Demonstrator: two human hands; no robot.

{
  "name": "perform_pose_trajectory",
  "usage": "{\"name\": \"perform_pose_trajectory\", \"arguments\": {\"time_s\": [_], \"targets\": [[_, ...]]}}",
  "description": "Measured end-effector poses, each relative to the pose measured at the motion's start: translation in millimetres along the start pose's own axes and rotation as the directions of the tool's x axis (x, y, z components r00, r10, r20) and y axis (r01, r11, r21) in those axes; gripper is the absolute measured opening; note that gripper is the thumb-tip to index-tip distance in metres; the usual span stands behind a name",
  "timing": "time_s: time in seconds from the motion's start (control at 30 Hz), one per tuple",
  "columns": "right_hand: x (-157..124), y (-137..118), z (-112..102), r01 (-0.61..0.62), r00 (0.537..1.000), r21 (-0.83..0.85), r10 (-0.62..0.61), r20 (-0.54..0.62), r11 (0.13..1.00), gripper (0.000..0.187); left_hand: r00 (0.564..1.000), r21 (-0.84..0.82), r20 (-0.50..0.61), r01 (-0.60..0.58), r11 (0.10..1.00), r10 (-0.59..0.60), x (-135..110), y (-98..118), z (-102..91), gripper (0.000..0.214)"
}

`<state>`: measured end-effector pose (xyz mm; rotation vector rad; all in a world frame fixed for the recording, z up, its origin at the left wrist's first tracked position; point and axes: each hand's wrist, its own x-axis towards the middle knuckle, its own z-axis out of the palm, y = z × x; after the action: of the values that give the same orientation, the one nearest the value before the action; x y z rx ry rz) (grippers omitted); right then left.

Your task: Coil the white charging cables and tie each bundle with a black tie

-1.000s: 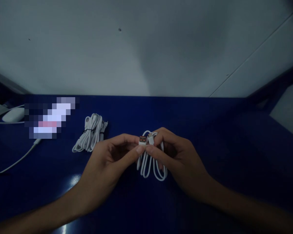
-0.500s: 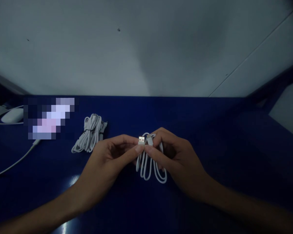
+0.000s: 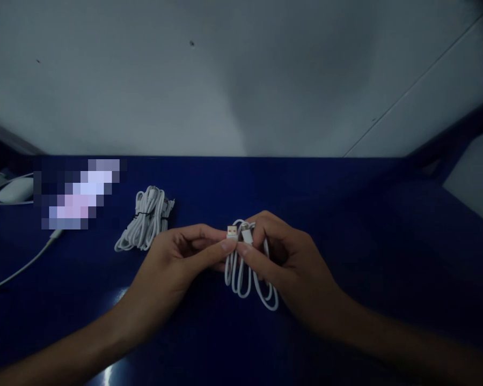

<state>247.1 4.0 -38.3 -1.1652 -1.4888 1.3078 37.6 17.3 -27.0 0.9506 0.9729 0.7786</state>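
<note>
A white USB cable (image 3: 244, 287), folded into several loops, is held between both hands above the blue table. My left hand (image 3: 177, 262) pinches it just below the metal USB plug (image 3: 232, 231), thumb on the near side. My right hand (image 3: 293, 262) closes on the same cable beside its smaller connector (image 3: 246, 233); both plugs point up and away, side by side. The loops hang down below the fingers, and part of the coil is hidden behind the right hand. Beyond my left hand lies a bundle of similar white cables (image 3: 147, 220) with thin black ties round them.
A blurred-out, bright oblong object (image 3: 80, 193) lies at the left, with a white cord (image 3: 24, 272) running from it. Past it rests a white mouse-like object (image 3: 16, 190). The blue tabletop (image 3: 366, 230) meets a grey wall (image 3: 165, 96) at the back.
The outer loop at the right hangs slightly lower and further right. Both hands keep their grip on the cable; the whole view has shifted a little.
</note>
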Motion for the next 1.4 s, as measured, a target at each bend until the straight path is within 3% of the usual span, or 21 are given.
{"name": "perform_pose_trajectory", "arguments": {"time_s": [1.4], "targets": [[0.4,2.4,1.3,-0.049,0.998,0.047,0.047,0.028,0.998,0.035,0.998,-0.022,0.039,0.055,0.998,-0.054,2.3,-1.3,-3.7,0.014]]}}
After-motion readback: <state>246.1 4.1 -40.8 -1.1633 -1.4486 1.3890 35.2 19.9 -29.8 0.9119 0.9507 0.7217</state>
